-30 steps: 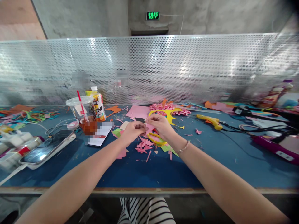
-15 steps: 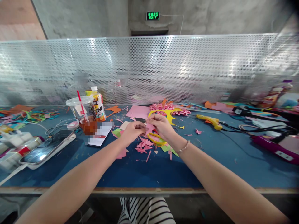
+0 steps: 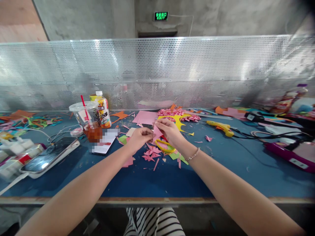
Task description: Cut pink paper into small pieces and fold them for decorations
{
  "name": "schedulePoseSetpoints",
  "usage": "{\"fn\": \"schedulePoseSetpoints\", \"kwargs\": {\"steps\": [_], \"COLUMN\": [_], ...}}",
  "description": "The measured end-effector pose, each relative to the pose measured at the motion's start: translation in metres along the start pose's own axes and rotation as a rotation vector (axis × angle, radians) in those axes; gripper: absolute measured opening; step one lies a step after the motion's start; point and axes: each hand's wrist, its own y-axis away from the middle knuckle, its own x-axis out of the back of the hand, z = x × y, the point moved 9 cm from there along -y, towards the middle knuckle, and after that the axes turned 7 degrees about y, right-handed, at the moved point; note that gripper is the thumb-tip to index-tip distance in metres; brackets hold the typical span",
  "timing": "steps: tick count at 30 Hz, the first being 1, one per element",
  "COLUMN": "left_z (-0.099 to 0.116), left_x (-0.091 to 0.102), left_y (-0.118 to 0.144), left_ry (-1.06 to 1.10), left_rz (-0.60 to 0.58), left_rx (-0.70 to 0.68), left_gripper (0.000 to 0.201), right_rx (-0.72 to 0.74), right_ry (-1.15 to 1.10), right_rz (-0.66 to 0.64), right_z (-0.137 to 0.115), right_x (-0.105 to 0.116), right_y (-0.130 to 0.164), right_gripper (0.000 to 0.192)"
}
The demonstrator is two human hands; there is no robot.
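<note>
A small piece of pink paper [image 3: 157, 132] is held between my two hands above the middle of the table. My left hand [image 3: 142, 137] pinches its left edge, while the fingers of my right hand [image 3: 168, 131] grip its upper right side. Just below lie yellow-handled scissors [image 3: 165, 147], whose blades I cannot make out. Folded pink paper pieces [image 3: 151, 152] are scattered in front of my hands. Behind them rest a square pink sheet [image 3: 145, 117], a cut yellow sheet [image 3: 178, 122] and a fringed pink paper bundle [image 3: 171, 112].
To the left stand a plastic cup with a red straw [image 3: 90, 123] and a bottle [image 3: 104, 111], near two phones [image 3: 50, 155]. On the right lie a yellow glue gun [image 3: 221, 127] and a purple power strip [image 3: 290, 155]. A perforated metal screen [image 3: 157, 72] closes off the back.
The pink paper between my fingers has turned slightly and shows more of its face, like a triangle. Both hands stay in nearly the same place.
</note>
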Motion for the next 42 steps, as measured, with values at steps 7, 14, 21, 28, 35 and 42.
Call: {"fn": "schedulePoseSetpoints", "kwargs": {"steps": [7,14,21,28,35,42], "left_z": [0.001,0.000,0.000,0.008,0.008,0.010], "left_x": [-0.002,0.001,0.015,0.023,0.022,0.024], "left_y": [0.001,0.000,-0.001,-0.001,0.000,-0.001], "left_ry": [-0.014,0.017,0.153,0.115,0.144,0.125], "left_rz": [-0.031,-0.007,0.132,0.181,0.170,0.186], "left_rx": [-0.004,0.000,-0.018,-0.099,-0.103,-0.131], "left_gripper": [0.010,0.012,0.019,0.015,0.013,0.014], "right_rx": [0.041,-0.047,-0.092,-0.108,-0.082,-0.061], "right_ry": [-0.036,-0.046,0.095,0.130,0.183,0.274], "right_rz": [0.045,-0.002,-0.117,-0.142,-0.141,-0.126], "right_z": [-0.001,0.007,0.007,0.004,-0.001,0.001], "right_x": [0.004,-0.001,-0.013,-0.013,-0.014,-0.010], "right_y": [0.000,0.001,0.005,0.006,0.007,0.004], "right_gripper": [0.005,0.015,0.022,0.022,0.018,0.014]}}
